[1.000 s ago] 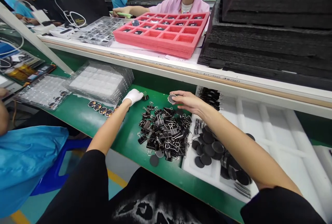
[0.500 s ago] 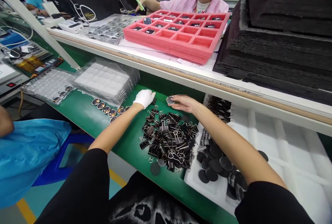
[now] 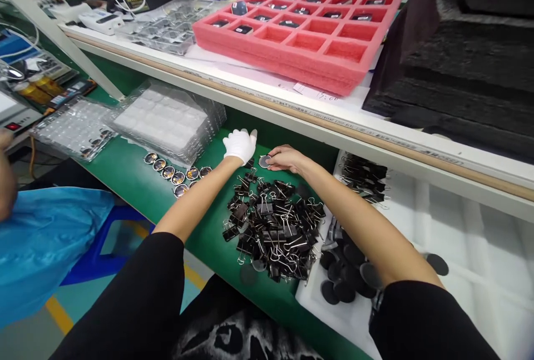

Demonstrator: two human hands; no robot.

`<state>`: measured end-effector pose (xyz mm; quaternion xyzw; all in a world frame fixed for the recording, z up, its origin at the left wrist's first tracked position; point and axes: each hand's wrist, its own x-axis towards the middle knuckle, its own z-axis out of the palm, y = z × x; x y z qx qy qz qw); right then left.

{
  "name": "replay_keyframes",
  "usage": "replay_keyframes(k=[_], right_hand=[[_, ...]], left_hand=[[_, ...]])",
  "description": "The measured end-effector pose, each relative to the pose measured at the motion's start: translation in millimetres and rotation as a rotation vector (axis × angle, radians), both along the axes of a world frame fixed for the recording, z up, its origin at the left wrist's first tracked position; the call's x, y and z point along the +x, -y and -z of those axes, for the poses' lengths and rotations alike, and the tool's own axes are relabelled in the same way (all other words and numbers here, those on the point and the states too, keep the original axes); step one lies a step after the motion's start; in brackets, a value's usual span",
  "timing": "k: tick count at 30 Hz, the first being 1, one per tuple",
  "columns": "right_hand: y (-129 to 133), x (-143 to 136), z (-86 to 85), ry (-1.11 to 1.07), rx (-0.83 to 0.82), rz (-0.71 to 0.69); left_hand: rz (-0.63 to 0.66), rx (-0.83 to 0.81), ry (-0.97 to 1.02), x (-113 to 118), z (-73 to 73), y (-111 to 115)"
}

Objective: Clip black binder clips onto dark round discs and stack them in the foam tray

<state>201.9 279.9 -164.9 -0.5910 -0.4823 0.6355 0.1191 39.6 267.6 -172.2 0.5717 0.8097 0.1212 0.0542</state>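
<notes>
Bench: green surface (image 3: 206, 237), running from the left to the lower middle of the frame, under a white shelf edge (image 3: 233, 101).
Dark material: thick black layers (image 3: 459, 82), stacked in the upper right on the shelf.
White tray: compartmented (image 3: 454, 221), lower right, partly behind the right forearm; a row of black clips (image 3: 362, 176) in its upper left part.
Red tray: foam, square compartments (image 3: 287, 65), upper middle, on the shelf; small dark items in many of them.
Clear trays: stack of transparent plastic (image 3: 161, 118), left of centre, on the bench.
Clip heap: black binder clips with silver wire handles (image 3: 275, 226), centre of the frame, on the bench, against the white tray's left side.
Black discs: loose pile (image 3: 348, 276), lower right, in the white tray.
Left hand: white-gloved (image 3: 241, 144), centre, above the clip heap; back toward the camera, fingers partly spread; cannot tell whether anything is under the palm.
Right hand: bare (image 3: 287, 159), just right of centre, fingers closed on the rim of a round disc.
Round pieces: ringed, dark and orange faces (image 3: 168, 173), grouped left of centre, on the bench.
Round disc: grey face, light rim (image 3: 264, 161), centre, at the right fingertips, between the two hands.
</notes>
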Motion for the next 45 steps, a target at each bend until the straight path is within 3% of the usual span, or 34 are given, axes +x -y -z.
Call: replay_keyframes(k=[10, 15, 22, 32, 36, 38, 40, 43, 45], right_hand=[[-18, -5, 11.0, -0.023, -0.078, -0.088], [-15, -15, 7.2, 0.003, -0.081, -0.122], [-3, -23, -2.2, 0.041, -0.043, -0.145], [-7, -22, 11.3, -0.008, -0.028, -0.141], [-5, -22, 6.6, -0.037, -0.013, -0.113], [-5, -18, 2.1, -0.054, -0.005, -0.079], [-6, -11, -2.0, -0.084, -0.008, -0.035], [-7, 1, -5.9, -0.147, -0.051, 0.027], [-6, 9, -7.0, -0.201, -0.085, 0.063]], left_hand=[[-0.018, -0.004, -0.015, -16, 22.8, 10], [-0.026, -0.001, -0.033, -15, 30.1, 9], [-0.013, -0.028, -0.017, -13, 24.8, 10], [-0.019, -0.033, 0.028, -12, 25.6, 8], [-0.028, 0.051, 0.118, -15, 10.1, 15], [0.065, 0.164, 0.131, -19, -6.8, 26], [0.294, 0.187, 0.091, -23, -24.4, 41], [0.678, -0.07, -0.004, -28, -40.4, 57], [0.815, -0.246, -0.05, -30, -41.5, 59]])
